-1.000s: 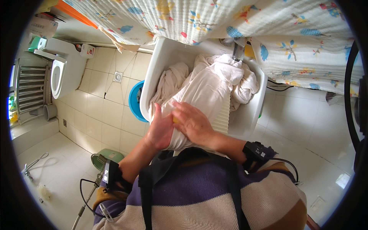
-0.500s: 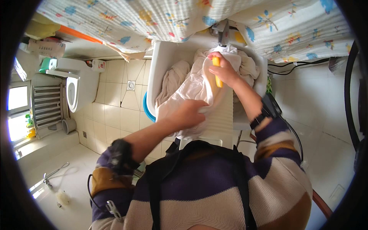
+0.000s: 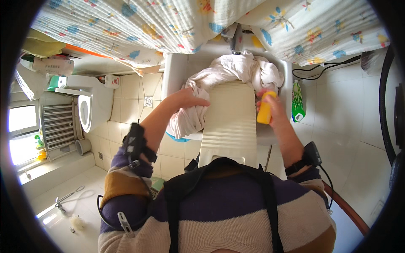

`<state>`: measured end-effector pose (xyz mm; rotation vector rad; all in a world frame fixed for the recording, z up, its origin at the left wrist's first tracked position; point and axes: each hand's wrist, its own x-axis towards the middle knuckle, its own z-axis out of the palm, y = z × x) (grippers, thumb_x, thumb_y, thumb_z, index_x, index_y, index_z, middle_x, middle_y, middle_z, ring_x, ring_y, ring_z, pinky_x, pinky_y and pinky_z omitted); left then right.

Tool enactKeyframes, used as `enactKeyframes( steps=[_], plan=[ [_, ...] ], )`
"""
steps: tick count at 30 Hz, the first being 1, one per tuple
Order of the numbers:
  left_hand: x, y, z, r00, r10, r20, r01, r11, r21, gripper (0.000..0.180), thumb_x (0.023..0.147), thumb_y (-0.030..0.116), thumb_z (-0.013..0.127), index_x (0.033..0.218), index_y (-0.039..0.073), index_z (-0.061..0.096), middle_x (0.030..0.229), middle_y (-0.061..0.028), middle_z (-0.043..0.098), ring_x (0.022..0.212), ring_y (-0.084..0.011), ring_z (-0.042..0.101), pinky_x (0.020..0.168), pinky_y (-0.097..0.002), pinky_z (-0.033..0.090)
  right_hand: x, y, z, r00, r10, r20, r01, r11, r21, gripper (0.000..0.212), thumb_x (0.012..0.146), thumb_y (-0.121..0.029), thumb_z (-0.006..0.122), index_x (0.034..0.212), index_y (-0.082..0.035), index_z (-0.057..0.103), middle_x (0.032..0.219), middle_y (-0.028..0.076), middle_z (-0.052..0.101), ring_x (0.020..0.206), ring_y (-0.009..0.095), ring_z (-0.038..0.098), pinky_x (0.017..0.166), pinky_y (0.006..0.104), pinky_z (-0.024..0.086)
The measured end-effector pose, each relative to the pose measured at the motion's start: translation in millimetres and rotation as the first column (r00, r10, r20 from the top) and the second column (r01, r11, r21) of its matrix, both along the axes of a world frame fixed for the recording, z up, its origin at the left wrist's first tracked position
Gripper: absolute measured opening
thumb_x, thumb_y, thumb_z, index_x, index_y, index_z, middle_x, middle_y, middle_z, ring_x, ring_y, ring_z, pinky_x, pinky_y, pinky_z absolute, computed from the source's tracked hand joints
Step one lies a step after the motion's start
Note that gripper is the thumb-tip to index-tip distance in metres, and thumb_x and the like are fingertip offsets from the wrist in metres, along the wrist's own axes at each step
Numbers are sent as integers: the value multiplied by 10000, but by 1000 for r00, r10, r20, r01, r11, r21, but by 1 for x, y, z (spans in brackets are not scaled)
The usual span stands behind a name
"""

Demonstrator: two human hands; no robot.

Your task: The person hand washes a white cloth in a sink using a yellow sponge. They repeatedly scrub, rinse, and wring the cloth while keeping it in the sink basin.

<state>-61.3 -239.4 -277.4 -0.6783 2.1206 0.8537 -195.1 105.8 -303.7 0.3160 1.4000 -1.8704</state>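
Observation:
A cream washboard (image 3: 230,122) slopes out of a white sink (image 3: 171,78) toward my body, its ridges bare. Wet-looking, pale pinkish cloth (image 3: 230,67) is bunched in an arc around its far end and down both sides. On the left side my left hand (image 3: 187,99) grips the cloth, thumb pointing at the board's edge. To the right of the board, my right hand (image 3: 275,111) holds a yellow bar of soap (image 3: 265,110) upright, near the cloth's right end; its fingers are slightly blurred.
A tap (image 3: 237,40) rises at the sink's back under a patterned curtain (image 3: 147,25). A green package (image 3: 298,101) stands right of the sink. Part of a blue basin (image 3: 177,138) shows below its left side. A toilet (image 3: 86,107) and floor drain (image 3: 148,101) lie left.
The cloth was stretched over the washboard and now lies pushed back around it. My right hand moved nearer and right with the soap; my left hand moved left and farther away.

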Motion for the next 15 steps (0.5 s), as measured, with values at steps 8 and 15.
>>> enactKeyframes(
  steps=[8,15],
  plan=[
    [50,33,40,677,732,-77,-595,605,529,586,785,172,669,1316,-61,581,1136,-159,688,996,-243,682,828,-383,570,28,-17,7,958,211,195,-155,952,-265,480,865,-117,572,1338,-81,505,1229,159,614,880,242,651,768,410,576],
    [86,30,169,439,750,-495,-95,586,805,885,613,189,776,1415,-73,507,1289,-158,655,1192,-262,625,1079,-370,455,73,-69,7,840,406,360,-219,860,-460,465,959,-219,621,1383,-82,488,1334,168,595,1044,285,666,854,420,583]
  ],
)
